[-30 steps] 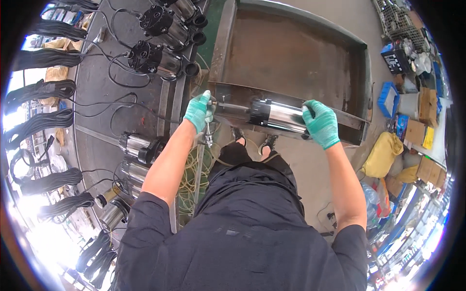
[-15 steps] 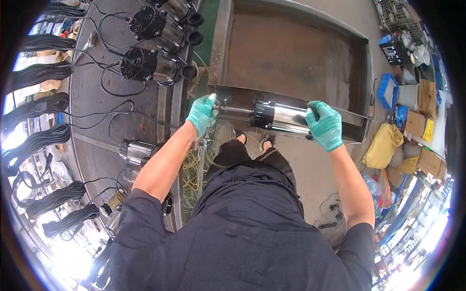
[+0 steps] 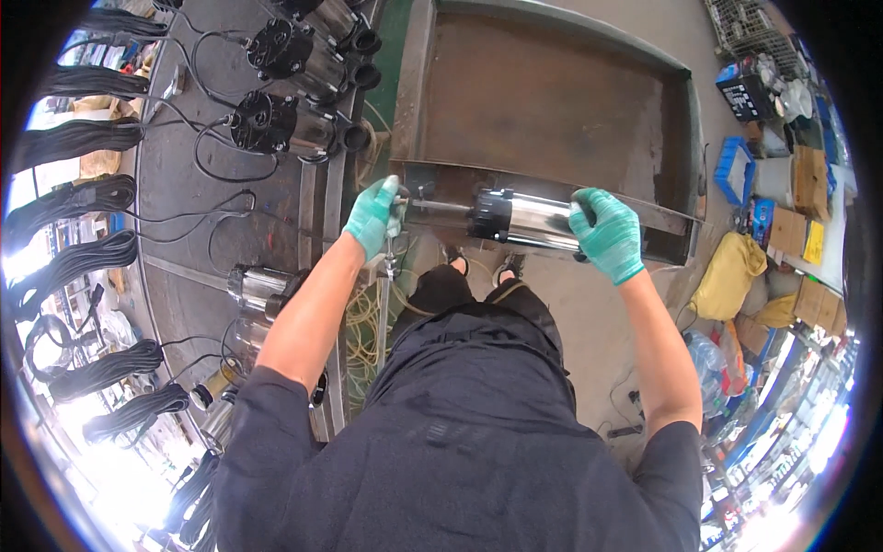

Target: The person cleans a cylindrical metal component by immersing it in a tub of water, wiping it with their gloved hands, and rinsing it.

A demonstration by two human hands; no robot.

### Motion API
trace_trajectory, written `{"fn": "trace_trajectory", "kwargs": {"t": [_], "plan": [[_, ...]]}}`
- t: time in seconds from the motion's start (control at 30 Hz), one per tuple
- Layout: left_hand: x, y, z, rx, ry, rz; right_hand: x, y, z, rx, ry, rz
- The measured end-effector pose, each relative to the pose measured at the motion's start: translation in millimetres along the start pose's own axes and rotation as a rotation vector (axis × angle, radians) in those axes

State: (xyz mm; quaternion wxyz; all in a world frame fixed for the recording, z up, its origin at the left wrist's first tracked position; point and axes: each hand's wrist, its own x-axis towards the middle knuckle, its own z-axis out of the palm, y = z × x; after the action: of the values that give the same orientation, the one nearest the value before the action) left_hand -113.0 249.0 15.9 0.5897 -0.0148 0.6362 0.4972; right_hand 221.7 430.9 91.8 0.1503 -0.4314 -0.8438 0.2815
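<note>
A pump motor with a shiny steel cylinder (image 3: 538, 221) and a black ribbed end lies level across in front of me, over the near edge of the metal tray. From its black end a thin metal shaft (image 3: 440, 206) runs left. My left hand (image 3: 372, 221), in a green glove, is closed round a metal fitting at the shaft's tip, largely hidden by the fingers. Below that hand a metal rod with a fitting (image 3: 391, 267) hangs down. My right hand (image 3: 609, 235), gloved the same way, grips the cylinder's right end, thumb on top.
The large rusty metal tray (image 3: 694, 138) stands ahead. On the left bench (image 3: 175, 221) are several steel-and-black pumps (image 3: 290, 124) with black cables and coiled cable bundles (image 3: 78, 198). A blue crate (image 3: 735, 172), boxes and a yellow sack (image 3: 727, 276) sit at right. Pale hoses (image 3: 363, 322) lie below the bench edge.
Both hands and the motor have shifted slightly left. The hold of each hand looks the same.
</note>
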Motion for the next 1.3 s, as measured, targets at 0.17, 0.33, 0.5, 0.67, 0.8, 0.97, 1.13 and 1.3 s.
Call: {"fn": "trace_trajectory", "kwargs": {"t": [0.17, 0.33, 0.5, 0.67, 0.8, 0.97, 1.13, 1.3], "plan": [[-32, -2, 40, -0.414, -0.080, 0.309, -23, -20, -16, -0.186, 0.084, -0.389], [-95, 2, 184, -0.488, -0.359, 0.352, -77, -48, 20, 0.432, -0.051, -0.150], [-109, -6, 229, 0.149, -0.290, 0.658, -112, 35, -27, 0.081, 0.061, 0.155], [-69, 4, 118, 0.706, 0.361, 0.904, -159, 175, -106, 0.109, 0.221, 0.550], [-32, -16, 17, 1.011, 0.548, 0.663, -173, 256, -114, 0.070, 0.127, 0.798], [-38, -33, -11, 1.472, 0.450, 0.215, -165, 316, -79, -0.048, 0.162, 0.802], [-70, -43, 12, 1.426, 0.360, 0.314, -161, 284, -69, -0.339, 0.397, 0.424], [-102, -37, 54, 1.177, 0.303, 0.412, -86, 132, -60, 0.220, 0.244, 0.142]]}}
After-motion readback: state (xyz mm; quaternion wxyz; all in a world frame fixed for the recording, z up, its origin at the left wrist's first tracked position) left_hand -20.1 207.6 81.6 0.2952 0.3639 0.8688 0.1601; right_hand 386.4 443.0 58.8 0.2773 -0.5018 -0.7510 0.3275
